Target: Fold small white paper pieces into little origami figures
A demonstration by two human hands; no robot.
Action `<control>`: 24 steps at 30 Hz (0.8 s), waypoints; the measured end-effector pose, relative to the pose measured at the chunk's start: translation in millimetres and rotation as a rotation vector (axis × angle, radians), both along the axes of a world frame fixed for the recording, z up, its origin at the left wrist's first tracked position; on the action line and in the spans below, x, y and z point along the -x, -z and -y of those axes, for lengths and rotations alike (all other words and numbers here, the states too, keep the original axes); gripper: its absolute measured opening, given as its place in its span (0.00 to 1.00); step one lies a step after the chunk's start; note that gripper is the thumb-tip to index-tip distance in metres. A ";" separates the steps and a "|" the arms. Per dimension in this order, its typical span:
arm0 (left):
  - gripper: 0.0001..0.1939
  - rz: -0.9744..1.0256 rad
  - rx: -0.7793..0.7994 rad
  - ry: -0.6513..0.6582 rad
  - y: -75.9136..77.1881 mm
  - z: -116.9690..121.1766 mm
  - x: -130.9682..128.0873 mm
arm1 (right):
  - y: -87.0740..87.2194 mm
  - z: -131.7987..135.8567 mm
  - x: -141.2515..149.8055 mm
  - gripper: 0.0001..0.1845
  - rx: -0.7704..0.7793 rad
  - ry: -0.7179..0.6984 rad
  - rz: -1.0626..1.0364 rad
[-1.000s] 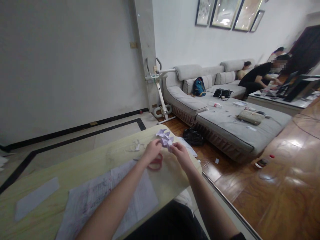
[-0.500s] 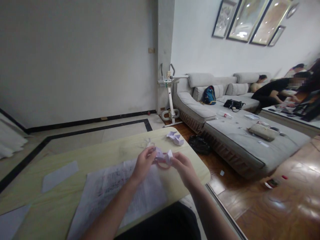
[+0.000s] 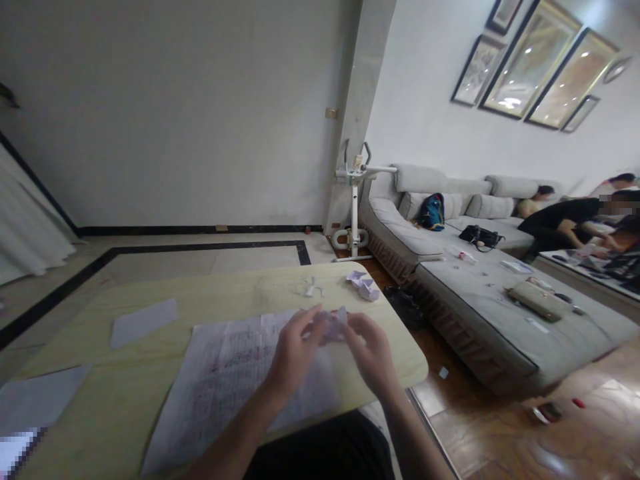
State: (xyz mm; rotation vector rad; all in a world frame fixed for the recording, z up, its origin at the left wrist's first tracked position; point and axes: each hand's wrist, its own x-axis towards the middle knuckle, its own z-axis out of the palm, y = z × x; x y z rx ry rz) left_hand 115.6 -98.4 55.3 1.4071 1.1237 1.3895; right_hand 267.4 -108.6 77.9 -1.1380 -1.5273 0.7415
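Note:
Over the right part of the table, my left hand (image 3: 298, 340) and my right hand (image 3: 369, 343) hold a pale folded paper (image 3: 331, 328) between them. Thumb and fingers of each hand pinch one side of it. The paper is slightly blurred, and its full shape is partly covered by my fingers. Beneath my left hand and forearm lies a large printed sheet (image 3: 225, 367). Just beyond my hands are several thin white scraps (image 3: 311, 288). Other folded pale papers (image 3: 363, 285) stand near the table's far right corner.
Plain paper pieces (image 3: 144, 323) lie on the left of the yellowish table (image 3: 220, 290). To the right are a grey sofa (image 3: 480, 313) with bags, a dark plastic bag (image 3: 403, 307) and a white exercise machine (image 3: 355, 207). People sit at the far right.
The view has tilted and shifted, so the room sits lower and further right. My hands have turned the folded paper and drawn closer around it. The red ring beneath it is now mostly hidden.

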 end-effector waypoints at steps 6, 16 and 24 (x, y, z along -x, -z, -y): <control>0.17 -0.139 -0.118 -0.036 -4.3 2.1 -1.0 | -4.8 1.5 0.1 0.06 -0.120 0.036 0.143; 0.18 -0.207 -0.240 -0.076 0.1 9.3 -1.1 | -5.0 4.7 2.4 0.05 -0.237 0.063 0.279; 0.19 -0.028 -0.051 -0.095 -5.6 19.7 0.1 | -11.1 6.8 -2.5 0.04 -0.214 0.003 0.253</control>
